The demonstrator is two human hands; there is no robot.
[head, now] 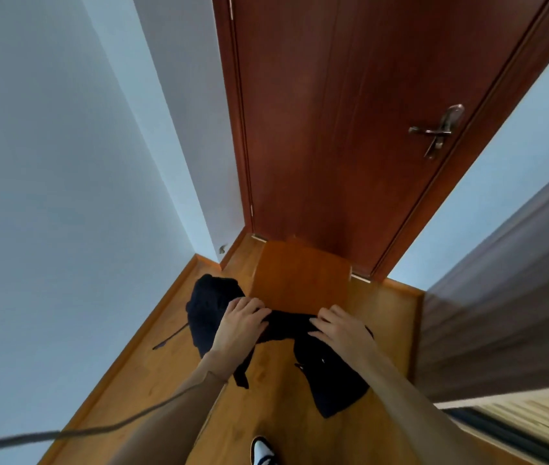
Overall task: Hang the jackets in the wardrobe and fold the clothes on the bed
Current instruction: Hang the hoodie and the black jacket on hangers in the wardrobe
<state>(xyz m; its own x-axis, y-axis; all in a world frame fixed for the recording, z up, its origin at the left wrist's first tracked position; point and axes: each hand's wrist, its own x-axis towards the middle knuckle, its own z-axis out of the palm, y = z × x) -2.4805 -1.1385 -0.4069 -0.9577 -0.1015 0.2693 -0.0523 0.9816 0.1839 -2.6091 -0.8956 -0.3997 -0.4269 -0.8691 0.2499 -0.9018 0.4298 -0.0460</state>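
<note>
hands both grip the black garment (286, 325): my left hand (242, 322) and right hand (340, 327) pinch its top edge, stretched between them, hanging above the floor (283, 397) at 6 o'clock below the door (333, 129), likely for hanging.

The door (350, 112) is reddish-brown wood with a smooth, slightly satin finish, and its handle (437, 130) is dark, aged-looking metal with a dull sheen. The floor (286, 397) is orange-toned wood, smooth and glossy enough to catch light, edged by a matching wooden skirting board (138, 333) below matt, pale painted walls (48, 162). The garment (212, 307) is soft black cloth, matt and crumpled.
</note>
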